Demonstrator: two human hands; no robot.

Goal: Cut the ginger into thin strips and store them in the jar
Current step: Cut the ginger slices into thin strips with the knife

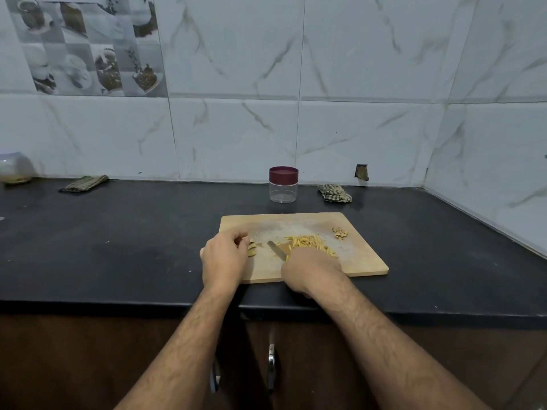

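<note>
A wooden cutting board (359,261) lies on the black counter. On it sit a pile of thin yellow ginger strips (312,243) at the middle, some ginger slices (252,248) at the left and a few peel scraps (339,233) at the back right. My left hand (224,258) rests on the board's left end, its curled fingers on the ginger slices. My right hand (310,269) grips a knife (277,250) whose blade points left and away, between slices and strips. A clear jar (283,187) with a maroon lid stands closed behind the board.
A folded checked cloth (83,183) lies at the back left and a crumpled one (335,193) right of the jar. A pale container (14,168) sits at the far left edge. The tiled wall closes the back and right. Cabinet handles (271,359) show below the counter.
</note>
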